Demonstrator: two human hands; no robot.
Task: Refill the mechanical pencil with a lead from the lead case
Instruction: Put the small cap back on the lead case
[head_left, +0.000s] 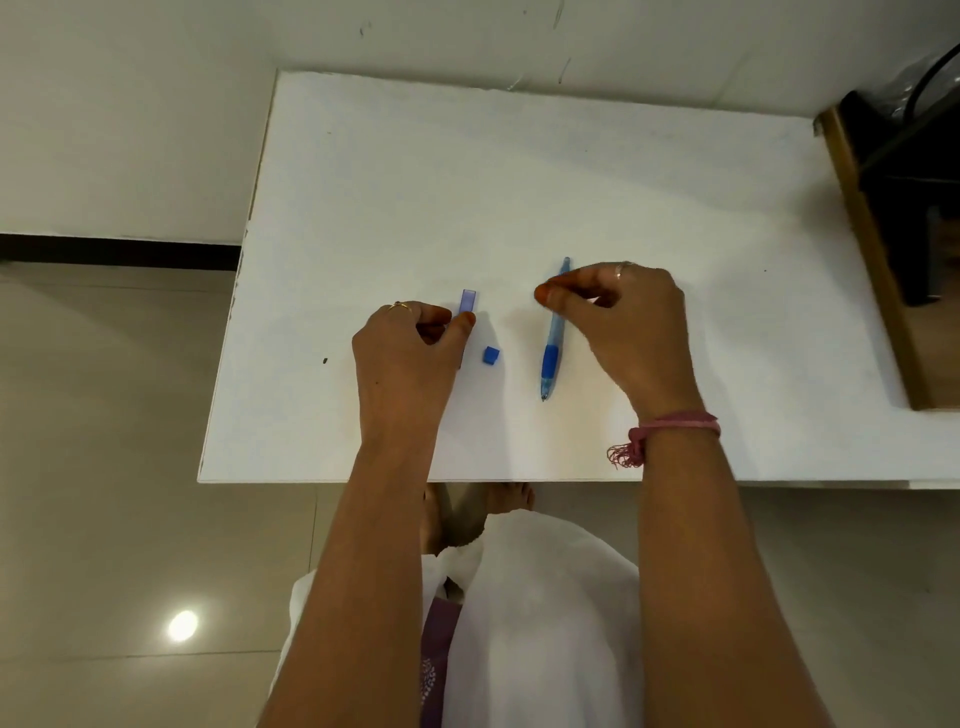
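Currently our left hand (410, 353) pinches the uncapped translucent purple lead case (468, 301); right hand (623, 317) fingertips pinched, lead unseen; blue plastic mechanical pencil (551, 348) needs opening next.

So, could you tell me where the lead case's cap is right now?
The small blue cap lies on the white table, between the lead case at its left and the mechanical pencil.
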